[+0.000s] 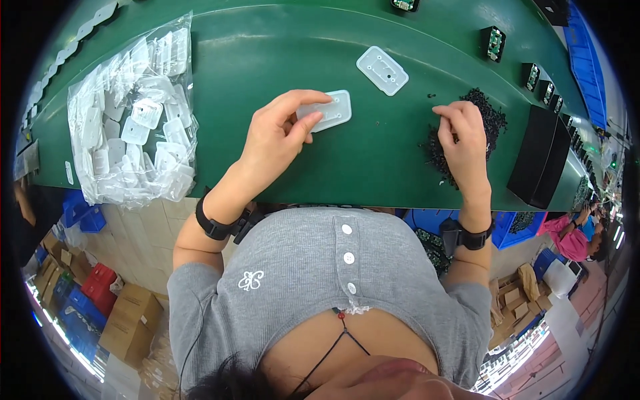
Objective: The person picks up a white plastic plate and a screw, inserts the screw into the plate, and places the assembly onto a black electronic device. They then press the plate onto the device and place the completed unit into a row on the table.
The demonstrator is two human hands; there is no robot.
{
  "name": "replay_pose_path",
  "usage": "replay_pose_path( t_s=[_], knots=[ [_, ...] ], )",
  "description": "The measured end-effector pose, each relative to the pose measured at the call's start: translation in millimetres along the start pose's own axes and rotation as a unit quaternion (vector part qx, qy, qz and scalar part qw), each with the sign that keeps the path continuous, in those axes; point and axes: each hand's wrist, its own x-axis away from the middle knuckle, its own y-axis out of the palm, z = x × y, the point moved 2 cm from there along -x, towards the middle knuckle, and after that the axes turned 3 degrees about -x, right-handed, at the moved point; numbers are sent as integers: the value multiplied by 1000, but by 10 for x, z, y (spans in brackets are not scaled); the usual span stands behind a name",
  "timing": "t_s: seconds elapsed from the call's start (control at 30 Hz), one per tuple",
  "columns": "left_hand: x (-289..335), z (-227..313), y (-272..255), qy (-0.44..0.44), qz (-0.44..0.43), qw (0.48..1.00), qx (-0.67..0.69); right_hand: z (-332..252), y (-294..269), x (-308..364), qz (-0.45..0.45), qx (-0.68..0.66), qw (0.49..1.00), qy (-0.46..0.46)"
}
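Note:
Between the thumb and fingers of my left hand (277,127) is a translucent white plastic cover (338,112), a rounded rectangle held just over the green table. My right hand (465,137) is over the near-left side of a heap of small black parts (495,123). Its thumb and fingers are curled together, and whatever they may pinch is too small to make out. A second plastic cover (382,69), with small holes in it, lies flat beyond and between my hands.
On the left, a clear plastic bag (93,180) holds many white covers. A black box (540,157) stands right of the heap. Several black housings with green circuit boards (494,44) line the far right of the green table (267,60). White pieces (85,28) form a row at far left.

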Motion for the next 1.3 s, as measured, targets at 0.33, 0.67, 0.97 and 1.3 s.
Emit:
replay_pose_path(
  t_s=[0.33, 0.67, 0.97, 1.3],
  knots=[
    [-102, 218, 246, 149, 35, 988, -27, -568, 443, -341, 86, -651, 729, 191],
    [-119, 188, 215, 233, 91, 965, -79, -828, 536, -436, 93, -612, 773, 143],
    [-126, 164, 184, 201, 75, 976, 25, -735, 461, -422, 33, -472, 874, 107],
    [-120, 95, 196, 83, 44, 980, 175, -819, 289, -512, 107, -354, 925, 90]
  ],
)
